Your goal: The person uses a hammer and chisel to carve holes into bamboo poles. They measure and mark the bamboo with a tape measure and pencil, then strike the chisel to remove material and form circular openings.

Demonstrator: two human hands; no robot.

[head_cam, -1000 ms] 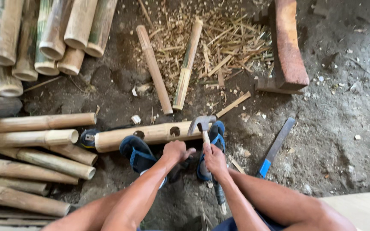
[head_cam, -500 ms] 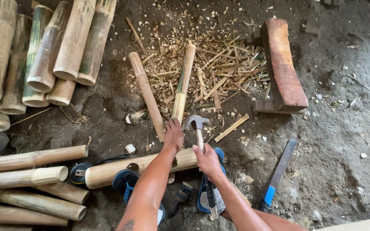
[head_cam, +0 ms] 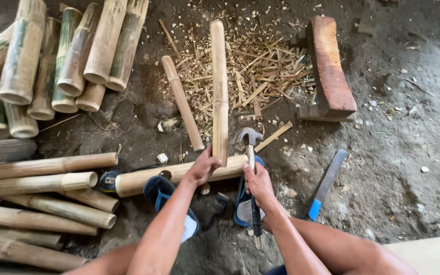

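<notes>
- Gripping the lower end of a split bamboo stick, the left hand is closed around it; the stick rises away from the grip, over a bamboo pole lying just beneath.
- Right hand is clenched on a claw hammer handle, head just beyond the knuckles.
- Blue-handled blade lies well right of that grip.

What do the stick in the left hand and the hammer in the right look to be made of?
Stick: bamboo, pale and peeled, with visible node rings. Hammer: dull grey head, likely steel; the handle looks pale near the head, probably wood, dark below the right hand. Left hand grips the stick's lower end.
</notes>
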